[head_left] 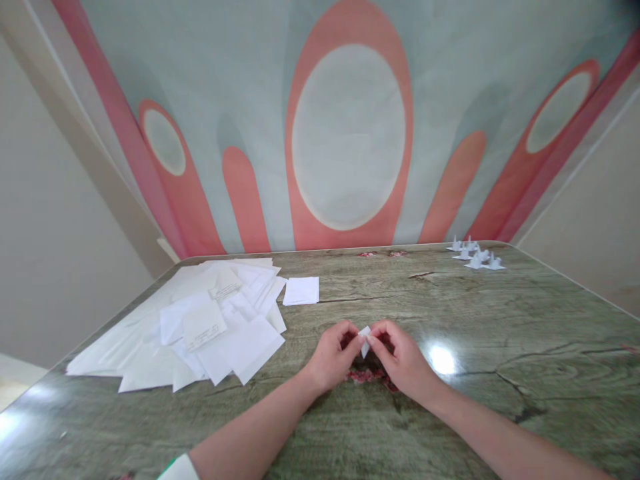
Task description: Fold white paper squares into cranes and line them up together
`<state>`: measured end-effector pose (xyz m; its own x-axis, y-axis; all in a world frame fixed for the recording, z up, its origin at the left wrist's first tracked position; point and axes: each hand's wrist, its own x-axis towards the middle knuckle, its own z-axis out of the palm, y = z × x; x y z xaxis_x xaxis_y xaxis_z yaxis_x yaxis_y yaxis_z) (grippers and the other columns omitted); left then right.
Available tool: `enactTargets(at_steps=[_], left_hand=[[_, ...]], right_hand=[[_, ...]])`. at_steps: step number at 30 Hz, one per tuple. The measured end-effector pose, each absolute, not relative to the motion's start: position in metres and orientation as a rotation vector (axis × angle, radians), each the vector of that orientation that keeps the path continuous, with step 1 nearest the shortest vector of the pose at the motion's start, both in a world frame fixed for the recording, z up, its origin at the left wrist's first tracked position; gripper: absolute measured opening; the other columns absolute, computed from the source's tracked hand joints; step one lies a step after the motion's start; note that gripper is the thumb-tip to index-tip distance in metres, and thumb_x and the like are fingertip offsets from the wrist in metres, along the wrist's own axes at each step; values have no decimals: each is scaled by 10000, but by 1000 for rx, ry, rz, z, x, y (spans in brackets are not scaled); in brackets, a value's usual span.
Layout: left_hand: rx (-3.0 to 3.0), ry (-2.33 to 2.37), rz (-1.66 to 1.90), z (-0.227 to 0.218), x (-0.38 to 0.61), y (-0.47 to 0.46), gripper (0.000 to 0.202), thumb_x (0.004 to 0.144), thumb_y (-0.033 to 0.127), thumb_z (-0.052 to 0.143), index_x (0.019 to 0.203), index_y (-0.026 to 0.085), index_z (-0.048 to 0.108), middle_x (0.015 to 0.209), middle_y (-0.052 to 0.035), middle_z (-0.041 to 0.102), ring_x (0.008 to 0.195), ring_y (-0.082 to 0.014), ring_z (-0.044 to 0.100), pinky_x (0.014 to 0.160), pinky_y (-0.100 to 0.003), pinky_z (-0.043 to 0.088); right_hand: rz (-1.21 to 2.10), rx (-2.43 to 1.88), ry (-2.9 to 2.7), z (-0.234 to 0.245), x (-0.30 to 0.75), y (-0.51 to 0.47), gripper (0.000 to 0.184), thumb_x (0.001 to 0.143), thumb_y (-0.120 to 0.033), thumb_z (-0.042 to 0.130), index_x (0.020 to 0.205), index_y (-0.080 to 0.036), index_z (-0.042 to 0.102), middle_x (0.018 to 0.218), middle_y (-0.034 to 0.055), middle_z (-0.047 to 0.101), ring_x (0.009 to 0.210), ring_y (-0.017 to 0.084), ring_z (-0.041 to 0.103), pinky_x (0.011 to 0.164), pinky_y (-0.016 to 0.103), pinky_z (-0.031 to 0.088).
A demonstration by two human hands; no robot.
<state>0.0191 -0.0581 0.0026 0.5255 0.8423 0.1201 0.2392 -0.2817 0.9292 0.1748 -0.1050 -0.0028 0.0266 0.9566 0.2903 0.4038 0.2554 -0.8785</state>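
A small folded piece of white paper (pixel 365 339) is pinched between both my hands over the middle of the grey-green table (pixel 500 333). My left hand (pixel 333 357) grips its left side with curled fingers. My right hand (pixel 403 357) grips its right side the same way. Both wrists rest on or just above the tabletop. Most of the paper piece is hidden by my fingertips.
A spread pile of white paper sheets (pixel 200 323) lies at the left, with a small square stack (pixel 301 291) beside it. Several small folded paper figures (pixel 475 255) stand at the far right edge. A painted wall with pink ovals rises behind the table.
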Motion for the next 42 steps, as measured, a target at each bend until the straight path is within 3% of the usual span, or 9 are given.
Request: enactTargets(at_steps=[11, 28, 35, 42], left_hand=[[1852, 932, 778, 3, 19, -58, 216, 849, 338, 494, 756, 146, 529, 644, 11, 525, 597, -111, 481, 557, -213, 358], [1900, 953, 718, 5, 21, -61, 216, 832, 351, 515, 766, 148, 542, 646, 13, 518, 583, -111, 448, 537, -215, 335], [1814, 958, 750, 4, 20, -58, 224, 826, 360, 522, 766, 144, 532, 620, 17, 532, 559, -108, 471, 522, -213, 333], [1820, 960, 775, 0, 20, -57, 224, 819, 353, 543, 773, 133, 547, 645, 2, 553, 592, -115, 488, 535, -216, 344]], right_hand=[[835, -1273, -1409, -4, 173, -105, 132, 862, -329, 489, 870, -204, 449, 730, -9, 541, 658, 140, 541, 604, 261, 437], [833, -1333, -1399, -2, 178, -104, 189, 825, -316, 535, 964, -192, 499, 785, 12, 614, 734, 161, 598, 698, 299, 465], [887, -1276, -1376, -2, 177, -102, 255, 839, -376, 504, 1010, -186, 505, 925, 52, 628, 849, 178, 594, 750, 308, 474], [866, -1336, -1499, 2, 176, -105, 233, 838, -402, 503, 815, -182, 573, 712, -1, 602, 662, 147, 548, 618, 262, 447]])
